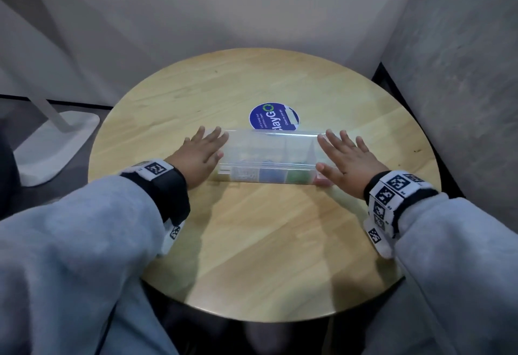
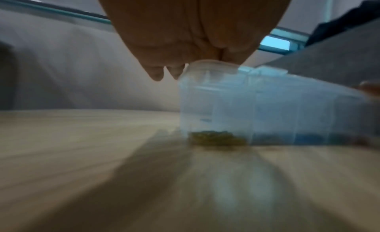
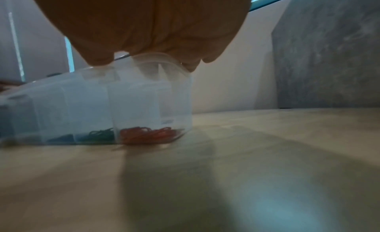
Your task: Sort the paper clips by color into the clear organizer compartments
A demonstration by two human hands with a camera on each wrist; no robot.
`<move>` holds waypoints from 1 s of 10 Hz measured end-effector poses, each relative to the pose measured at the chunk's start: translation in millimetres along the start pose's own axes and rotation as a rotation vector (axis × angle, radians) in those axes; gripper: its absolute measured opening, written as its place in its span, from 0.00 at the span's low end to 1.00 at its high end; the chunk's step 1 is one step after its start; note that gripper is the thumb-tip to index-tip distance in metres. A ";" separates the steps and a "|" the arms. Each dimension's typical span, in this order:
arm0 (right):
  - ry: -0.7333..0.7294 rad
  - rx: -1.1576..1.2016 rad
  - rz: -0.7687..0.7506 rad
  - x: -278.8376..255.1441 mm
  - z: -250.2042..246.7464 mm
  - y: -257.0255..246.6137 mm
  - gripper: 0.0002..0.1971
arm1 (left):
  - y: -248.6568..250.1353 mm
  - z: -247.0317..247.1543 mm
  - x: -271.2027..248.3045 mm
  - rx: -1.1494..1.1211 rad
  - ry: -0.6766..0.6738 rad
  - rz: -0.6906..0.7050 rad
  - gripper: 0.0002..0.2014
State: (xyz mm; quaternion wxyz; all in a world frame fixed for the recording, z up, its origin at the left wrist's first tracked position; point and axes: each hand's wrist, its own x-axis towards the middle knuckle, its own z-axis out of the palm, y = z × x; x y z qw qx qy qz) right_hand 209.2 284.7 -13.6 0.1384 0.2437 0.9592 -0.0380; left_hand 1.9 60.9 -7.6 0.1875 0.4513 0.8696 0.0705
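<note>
Squarely in the middle of the round tabletop (image 1: 252, 228), a pale wood with long straight grain and a smooth rounded rim, lies the clear organizer (image 1: 270, 155), a long, thin-walled box of glossy see-through plastic with its lid down. Its length runs left to right, and thin dividers cut it into a row of compartments.

Paper clips lie in loose tangles on the compartment floors: the yellow clips (image 2: 218, 138) in the left end compartment, the red clips (image 3: 149, 134) in the right end one, the green clips (image 3: 98, 134) next to the red, and the blue clips (image 3: 61, 138) beyond the green. What sits between yellow and blue is too blurred to name.

The left hand (image 1: 200, 152) has its fingers straight and spread, lying flat over the organizer's left end. The right hand (image 1: 343, 158) mirrors it, fingers splayed over the right end, thumb at the near corner. Whether either hand presses down or only rests there cannot be told.

Behind the box, toward the far edge, a round blue sticker (image 1: 273, 120) is stuck to the wood, its near part cut off by the lid. Fuzzy grey sleeves (image 1: 84, 228) cover both forearms, and both wrist views are smeared with blur.
</note>
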 end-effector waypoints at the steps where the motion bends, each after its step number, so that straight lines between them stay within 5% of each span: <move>1: -0.023 -0.083 -0.013 0.4 -3.0 -0.9 0.35 | -2.0 0.1 1.8 0.278 -0.064 0.012 0.30; 3: -0.065 -0.085 -0.015 -0.5 -7.8 -3.8 0.37 | 0.6 -3.4 4.7 0.510 -0.139 0.032 0.40; 7: -0.069 -0.037 -0.003 8.3 -12.4 -14.4 0.39 | -1.3 -3.2 16.6 0.272 -0.075 0.025 0.39; 9: -0.008 0.181 -0.003 15.9 -21.8 -5.1 0.38 | -17.6 -29.0 32.7 0.115 -0.164 0.087 0.44; 10: 0.029 0.339 0.044 27.6 -47.5 12.0 0.28 | -30.4 -69.7 33.5 -0.088 -0.178 0.017 0.30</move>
